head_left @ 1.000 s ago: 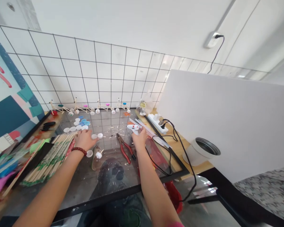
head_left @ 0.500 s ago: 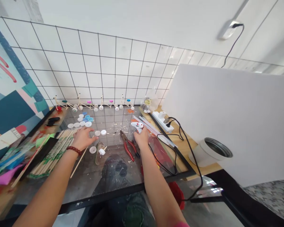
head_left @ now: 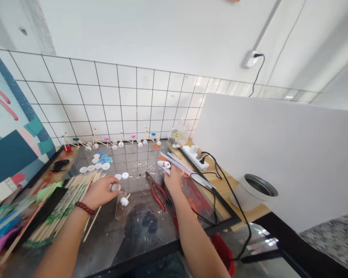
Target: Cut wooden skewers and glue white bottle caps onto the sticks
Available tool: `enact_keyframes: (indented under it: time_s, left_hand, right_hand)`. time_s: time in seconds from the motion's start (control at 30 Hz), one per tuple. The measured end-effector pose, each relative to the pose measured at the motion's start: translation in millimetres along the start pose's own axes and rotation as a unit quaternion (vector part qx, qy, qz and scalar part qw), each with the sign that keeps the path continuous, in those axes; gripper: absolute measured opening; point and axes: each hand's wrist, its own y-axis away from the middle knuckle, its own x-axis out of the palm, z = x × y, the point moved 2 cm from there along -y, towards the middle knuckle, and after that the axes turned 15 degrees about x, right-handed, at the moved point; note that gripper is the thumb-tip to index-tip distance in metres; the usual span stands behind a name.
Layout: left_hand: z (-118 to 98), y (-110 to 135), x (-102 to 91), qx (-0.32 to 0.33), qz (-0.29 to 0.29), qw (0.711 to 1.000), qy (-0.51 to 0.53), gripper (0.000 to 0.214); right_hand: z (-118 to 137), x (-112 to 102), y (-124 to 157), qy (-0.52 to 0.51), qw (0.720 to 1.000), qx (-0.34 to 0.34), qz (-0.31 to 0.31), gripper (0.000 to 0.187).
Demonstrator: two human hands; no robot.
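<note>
My left hand (head_left: 103,191) has its thumb and forefinger closed around a white bottle cap (head_left: 115,187) at the tabletop. My right hand (head_left: 173,180) grips a white hot glue gun (head_left: 164,165), its nozzle toward the left. Between the hands lie red-handled pliers (head_left: 156,193) with jaws pointing away from me. Close to my left hand, a white cap with a short stick (head_left: 124,201) rests on a clear piece on the table. Another white cap (head_left: 125,175) lies just beyond my left fingers.
Several small stick models with caps (head_left: 133,141) line the back edge. Bundled wooden sticks (head_left: 60,210) lie at left, blue caps (head_left: 106,158) behind. Glue sticks (head_left: 188,170), a power strip (head_left: 195,157), a black cord (head_left: 220,173) and a white bucket (head_left: 253,191) are at right.
My left hand has moved down and toward me, from above the caps onto one bottle cap. The glue gun has turned slightly in my right hand. The camera view has tilted up.
</note>
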Motion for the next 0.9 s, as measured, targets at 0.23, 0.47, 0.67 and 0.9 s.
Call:
enact_keyframes:
  time_s: [0.23,0.47,0.67,0.9]
  left_hand:
    - [-13,-4,3.3,0.076,-0.174,0.982,-0.002,0.025]
    - [-12,-2,5.4,0.059,-0.210,0.976,-0.011,0.029]
    - [-19,-1,2.6,0.080,-0.229,0.968,-0.058,0.029]
    - [-25,-3,1.3,0.106,-0.240,0.961,-0.089,0.040]
  right_hand:
    - [38,-10,42,-0.150,0.969,-0.194,0.042,0.027]
    - [55,-5,78,-0.133,0.932,-0.309,0.133,0.025]
    - [58,-9,79,-0.139,0.931,-0.310,0.133,0.025]
    - [60,-10,81,-0.138,0.924,-0.325,0.146,0.024]
